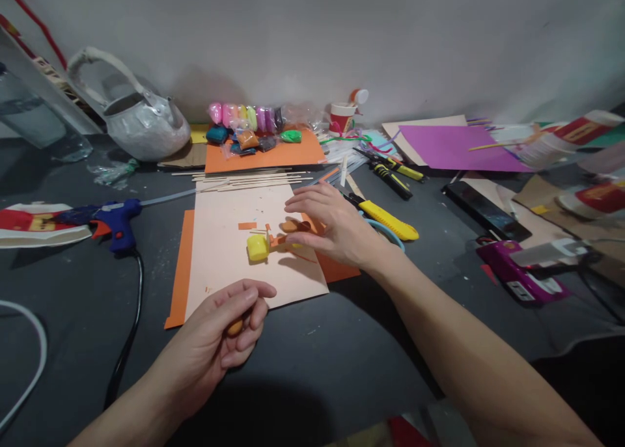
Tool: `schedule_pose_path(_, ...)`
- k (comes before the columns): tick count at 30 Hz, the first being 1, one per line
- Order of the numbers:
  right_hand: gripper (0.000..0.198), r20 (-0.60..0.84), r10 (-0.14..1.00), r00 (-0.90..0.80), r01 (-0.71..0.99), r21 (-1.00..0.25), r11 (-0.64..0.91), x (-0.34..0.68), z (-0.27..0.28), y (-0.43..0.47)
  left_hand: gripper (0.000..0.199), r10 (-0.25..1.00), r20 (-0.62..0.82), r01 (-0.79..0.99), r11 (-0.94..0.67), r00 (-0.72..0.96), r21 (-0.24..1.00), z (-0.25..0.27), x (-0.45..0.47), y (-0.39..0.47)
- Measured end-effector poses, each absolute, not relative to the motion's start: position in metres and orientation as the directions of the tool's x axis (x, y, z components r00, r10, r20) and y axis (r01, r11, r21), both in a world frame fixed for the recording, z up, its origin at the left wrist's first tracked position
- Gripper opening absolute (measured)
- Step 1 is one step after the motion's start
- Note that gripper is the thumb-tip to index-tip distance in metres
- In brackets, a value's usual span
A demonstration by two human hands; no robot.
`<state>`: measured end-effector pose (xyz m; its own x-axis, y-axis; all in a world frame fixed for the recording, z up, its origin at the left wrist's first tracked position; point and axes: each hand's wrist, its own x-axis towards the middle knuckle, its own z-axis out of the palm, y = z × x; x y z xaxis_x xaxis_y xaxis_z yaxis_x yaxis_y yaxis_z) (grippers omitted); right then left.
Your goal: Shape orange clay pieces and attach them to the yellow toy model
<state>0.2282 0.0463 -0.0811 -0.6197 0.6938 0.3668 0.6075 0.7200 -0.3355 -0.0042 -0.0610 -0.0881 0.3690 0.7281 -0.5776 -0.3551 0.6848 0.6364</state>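
My left hand [224, 339] is curled at the near edge of a cream paper sheet [219, 271]. Between its fingers shows a rounded orange-brown clay piece [235, 326], mostly hidden by them. Fingers apart, my right hand [332, 222] is over the sheet's right side, and I see nothing held in it. Under its fingers lie a brownish-orange clay piece [289, 226] and a darker one, partly covered. To their left sits a yellow clay block [257, 246], beside small orange strips. A short orange paper strip [247, 226] lies behind the block.
A blue glue gun [120, 219] with a black cord lies left. Thin wooden sticks [254, 180] and bagged coloured clay [249, 118] are behind the sheet. Right of my hand are a yellow cutter [388, 219], pliers [390, 177] and a phone [483, 206]. A metal kettle [146, 128] stands back left.
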Motion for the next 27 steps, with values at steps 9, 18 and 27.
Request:
schedule_pose_path(9,0.012,0.328,0.690,-0.645,0.619,-0.304,0.724,0.222,-0.083,0.047,0.034,0.727,-0.578,-0.352,0.686,0.372,0.637,-0.089,-0.003,-0.061)
schedule_pose_path(18,0.010,0.331,0.689,-0.644,0.626,-0.290,0.724,0.219,-0.080,0.044,0.032,0.726,-0.577,-0.353,0.687,0.376,0.635,-0.088,-0.004,-0.062)
schedule_pose_path(27,0.017,0.587,0.683,-0.435,0.612,-0.363,0.702,0.232,-0.060,0.032,0.036,0.709,-0.599,-0.439,0.703,0.372,0.560,-0.085,-0.007,-0.064)
